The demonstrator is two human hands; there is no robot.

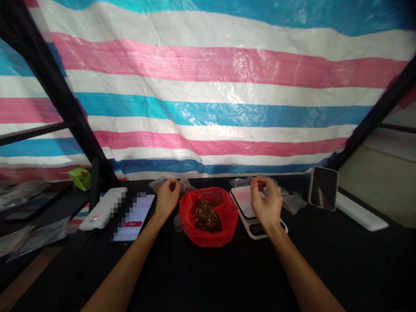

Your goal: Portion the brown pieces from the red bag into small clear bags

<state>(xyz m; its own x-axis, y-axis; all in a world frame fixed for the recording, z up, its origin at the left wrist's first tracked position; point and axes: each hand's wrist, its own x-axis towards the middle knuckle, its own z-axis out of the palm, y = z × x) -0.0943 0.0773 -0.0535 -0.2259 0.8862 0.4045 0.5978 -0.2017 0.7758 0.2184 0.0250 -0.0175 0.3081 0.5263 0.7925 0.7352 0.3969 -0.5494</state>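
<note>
A red plastic bag stands open between my hands, with a dried, brownish loose mix inside. My left hand is closed, its thumb and fingers curled together, left of the red bag and in front of small clear plastic bags; what it holds, if anything, is hidden. My right hand is over the right side of a white kitchen scale, fingers curled into a pinch. Something clear shows by its fingers, too unclear to name. A small clear cup sits left of the red bag.
Left are a lit phone and a white device, with a green box farther off. On the right stand an upright dark-screened device, a white bar and a clear bag. Striped sheeting hangs behind the black table.
</note>
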